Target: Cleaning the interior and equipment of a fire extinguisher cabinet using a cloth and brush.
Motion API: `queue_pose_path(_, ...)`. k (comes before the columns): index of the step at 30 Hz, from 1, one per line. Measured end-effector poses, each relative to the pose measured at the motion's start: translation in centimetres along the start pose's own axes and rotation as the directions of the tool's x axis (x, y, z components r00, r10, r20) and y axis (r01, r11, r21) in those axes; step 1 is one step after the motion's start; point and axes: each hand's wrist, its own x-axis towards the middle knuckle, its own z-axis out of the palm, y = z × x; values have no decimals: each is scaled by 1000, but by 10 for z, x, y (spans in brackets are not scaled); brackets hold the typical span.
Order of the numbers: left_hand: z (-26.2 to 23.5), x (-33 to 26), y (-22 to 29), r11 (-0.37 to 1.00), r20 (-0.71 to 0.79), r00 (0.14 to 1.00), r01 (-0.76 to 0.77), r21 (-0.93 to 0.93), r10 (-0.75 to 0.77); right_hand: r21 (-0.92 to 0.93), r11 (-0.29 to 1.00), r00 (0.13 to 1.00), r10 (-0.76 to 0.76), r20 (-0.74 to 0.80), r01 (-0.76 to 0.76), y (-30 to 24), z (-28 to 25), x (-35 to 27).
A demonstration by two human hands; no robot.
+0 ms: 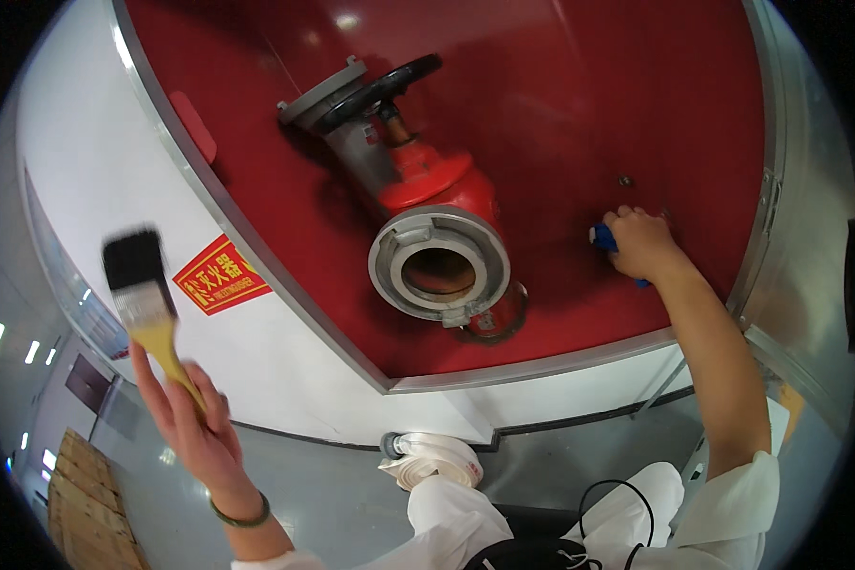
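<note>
My left hand [195,427], at the lower left outside the cabinet, grips a paintbrush [161,334] by its yellow handle. The brush stands upright with its black bristles on top. Inside the red cabinet [560,114], my right hand [642,242] is closed around a small blue thing [602,237] against the back panel. Its kind cannot be made out, as my fingers cover most of it. To the left of that hand is a red hydrant valve [432,180] with a silver hose coupling [387,256] facing me and a black handwheel [380,92].
A metal frame [541,366] edges the cabinet, and its open door [822,190] stands at the right. A rolled white hose [437,461] lies on the grey floor below. A red sign [220,277] is on the white wall, and wooden boards [85,503] stand at the lower left.
</note>
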Motion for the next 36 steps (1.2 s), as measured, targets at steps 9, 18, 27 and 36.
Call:
queue_pose_path(9,32,15,-19,946,201,940,302,-118,-275,4,1000,1000,8,8,-8,5,3,1)
queue_pose_path(18,2,-97,-63,789,230,798,595,-153,-557,-1,999,999,38,12,-38,5,2,1)
queue_pose_path(27,-14,-173,-81,457,331,550,829,-321,-767,10,1000,1000,9,18,-9,3,-1,-1)
queue_pose_path(36,-23,-188,-81,411,304,536,824,-390,-787,-10,999,998,41,55,-41,0,-5,-1)
